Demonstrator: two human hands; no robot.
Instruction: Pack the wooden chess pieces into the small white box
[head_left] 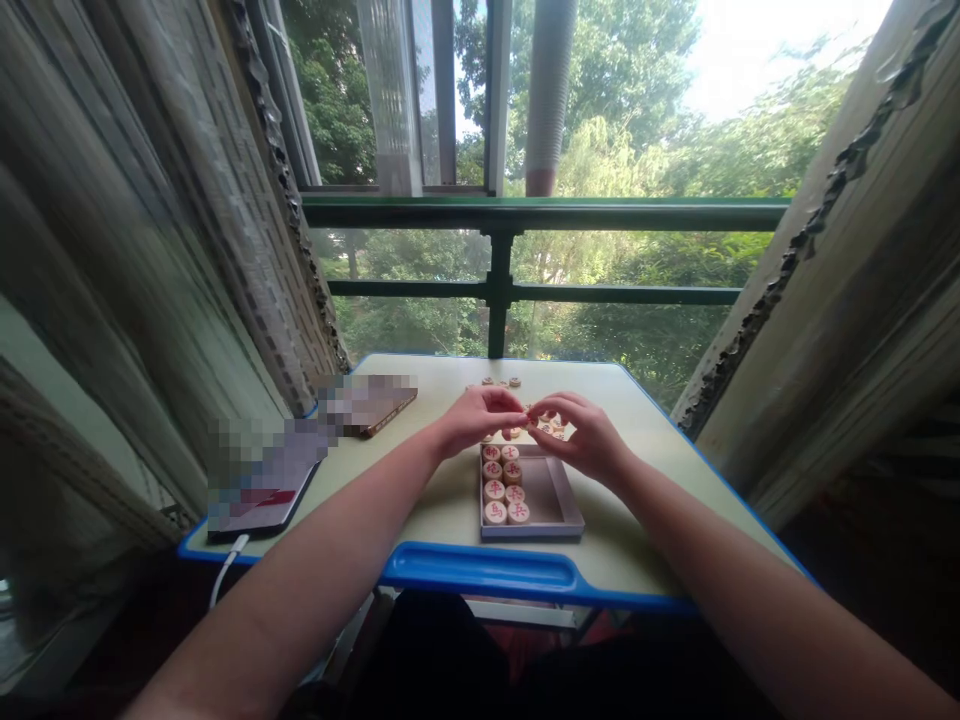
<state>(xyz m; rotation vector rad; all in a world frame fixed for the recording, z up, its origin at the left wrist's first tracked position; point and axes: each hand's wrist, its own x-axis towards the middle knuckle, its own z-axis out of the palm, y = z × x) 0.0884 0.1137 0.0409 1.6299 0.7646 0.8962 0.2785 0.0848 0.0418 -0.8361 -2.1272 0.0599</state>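
Left hand (480,416) and right hand (592,436) meet tip to tip, whatever they pinch too small to tell, and light, steady fingers should serve best near the box (549,490)!

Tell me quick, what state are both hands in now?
Left hand: curled, fingertips meeting the right's; any hold cannot be told.
Right hand: curved inward, thumb apart from palm; any hold cannot be told.
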